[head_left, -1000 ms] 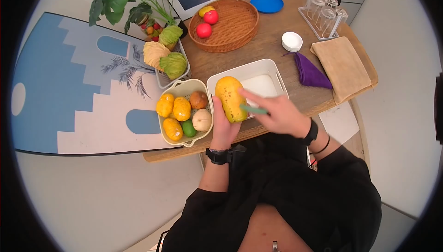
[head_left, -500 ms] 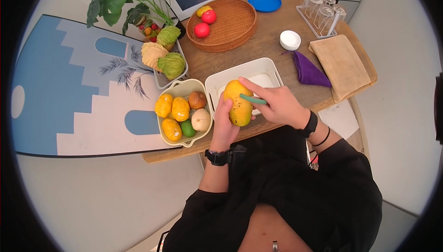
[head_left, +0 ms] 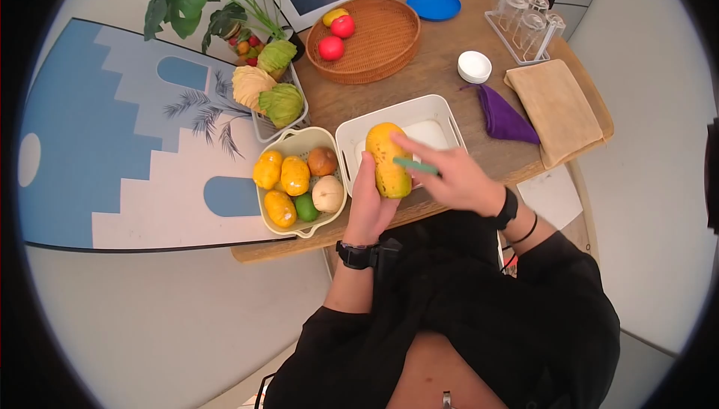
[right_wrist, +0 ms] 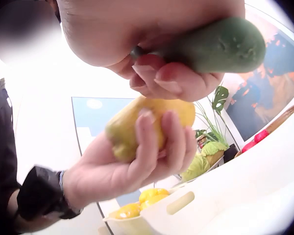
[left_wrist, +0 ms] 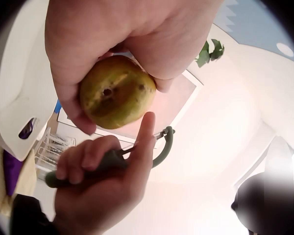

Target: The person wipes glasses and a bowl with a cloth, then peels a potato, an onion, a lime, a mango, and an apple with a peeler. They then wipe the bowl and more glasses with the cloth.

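Observation:
In the head view my left hand (head_left: 368, 203) holds a yellow papaya (head_left: 387, 147) with brown specks and a greenish lower end, over the near edge of a white tray (head_left: 358, 120). The left wrist view shows the fruit's blunt end (left_wrist: 118, 95), with a small dark hole, between thumb and fingers. My right hand (head_left: 466, 183) grips a green-handled peeler (head_left: 418, 165). Its curved green head (left_wrist: 165, 149) lies just below the fruit in the left wrist view, the index finger stretched alongside. In the right wrist view the peeler's thick handle (right_wrist: 223, 46) sticks out of the curled fingers.
A cream basket (head_left: 299, 232) of mixed fruit stands left of the tray. Behind are a crate with leafy vegetables (head_left: 281, 105) and a round wicker basket (head_left: 389, 38). To the right are white bowls (head_left: 474, 67), a purple cloth (head_left: 505, 117), a tan cloth (head_left: 554, 109) and glasses (head_left: 530, 27).
The papaya has shifted right and now stands more upright in the left hand. The right hand and peeler have moved about over its right side; the right fingers are blurred now.

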A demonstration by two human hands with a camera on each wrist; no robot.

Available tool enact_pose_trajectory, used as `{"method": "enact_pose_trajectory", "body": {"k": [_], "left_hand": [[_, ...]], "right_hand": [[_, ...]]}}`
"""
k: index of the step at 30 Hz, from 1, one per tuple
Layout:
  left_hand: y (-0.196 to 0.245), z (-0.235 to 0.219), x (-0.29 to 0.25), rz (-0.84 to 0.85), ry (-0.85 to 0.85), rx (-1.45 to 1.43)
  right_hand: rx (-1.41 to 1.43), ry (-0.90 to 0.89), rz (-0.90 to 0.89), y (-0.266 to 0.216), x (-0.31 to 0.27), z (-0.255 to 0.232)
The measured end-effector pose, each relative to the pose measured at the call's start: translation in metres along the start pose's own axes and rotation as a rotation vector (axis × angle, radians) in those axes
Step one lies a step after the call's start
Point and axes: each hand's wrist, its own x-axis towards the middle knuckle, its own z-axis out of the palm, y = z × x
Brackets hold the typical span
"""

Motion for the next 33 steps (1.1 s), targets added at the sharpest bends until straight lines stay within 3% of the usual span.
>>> {"method": "enact_pose_trajectory", "body": {"k": [5, 9, 11, 16, 18, 20, 25, 27, 28, 30, 32, 33], "left_hand": [[0.003, 0.008, 0.004, -0.011, 0.055, -0.050], [0.005, 0.010, 0.003, -0.006, 0.054, -0.060], [0.003, 0.006, 0.004, 0.022, 0.056, -0.068], [0.006, 0.007, -0.004, -0.007, 0.040, -0.030], [0.005, -0.003, -0.005, -0.018, -0.010, 0.059], [0.000, -0.017, -0.001, -0.002, -0.060, 0.077], [0.001, -0.034, -0.004, 0.068, -0.242, 0.223], [0.005, -0.031, -0.008, 0.074, -0.341, 0.418], [0.005, -0.030, -0.008, 0.075, -0.339, 0.418], [0.006, -0.025, -0.005, -0.088, -0.211, 0.121], [0.008, -0.014, -0.004, -0.054, -0.114, 0.039], [0.008, -0.008, -0.003, -0.025, -0.023, -0.041]], "right_hand": [[-0.279, -0.026, -0.081, -0.003, -0.021, 0.024], [-0.287, -0.077, 0.009, -0.003, -0.020, 0.020], [-0.167, 0.019, -0.025, 0.000, -0.012, 0.015], [-0.202, 0.028, -0.124, 0.010, 0.011, -0.004], [-0.193, 0.019, -0.131, 0.007, 0.020, -0.015], [-0.111, -0.187, 0.009, 0.000, 0.030, -0.028], [0.191, -0.318, -0.033, 0.023, 0.048, -0.023], [0.284, -0.345, -0.035, 0.022, 0.049, -0.023], [0.258, -0.294, 0.002, 0.017, 0.046, -0.023], [0.233, -0.251, 0.031, 0.006, 0.040, -0.021], [0.025, -0.024, 0.006, -0.008, 0.024, -0.016], [-0.162, -0.002, -0.139, -0.001, 0.017, -0.007]]}}
